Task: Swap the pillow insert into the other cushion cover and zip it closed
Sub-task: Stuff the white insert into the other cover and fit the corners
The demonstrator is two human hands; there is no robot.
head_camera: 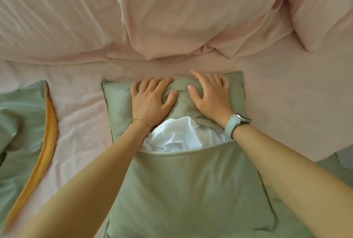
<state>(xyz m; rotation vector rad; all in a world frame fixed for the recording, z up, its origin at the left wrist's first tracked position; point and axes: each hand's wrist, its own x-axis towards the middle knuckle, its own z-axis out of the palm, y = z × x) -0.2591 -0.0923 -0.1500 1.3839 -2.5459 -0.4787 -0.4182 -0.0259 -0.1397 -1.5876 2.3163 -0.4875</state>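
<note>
On the bed [277, 88], both hands press spread-fingered on the far end of the green cushion cover [181, 190], left hand [150, 100] and right hand [210, 96] gripping nothing, the white insert [177, 136] bulging just nearward between the wrists.

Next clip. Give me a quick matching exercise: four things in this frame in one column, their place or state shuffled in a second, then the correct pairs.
Things:
1. white pillow insert
2. green cushion cover with yellow edge
3. left hand
4. light blue watch

Places or states:
A. lying aside at the left on the bed
B. on the right wrist
C. showing through the open cover
D. pressing flat on the far end of the green cushion

Pairs: 1-C, 2-A, 3-D, 4-B
</note>
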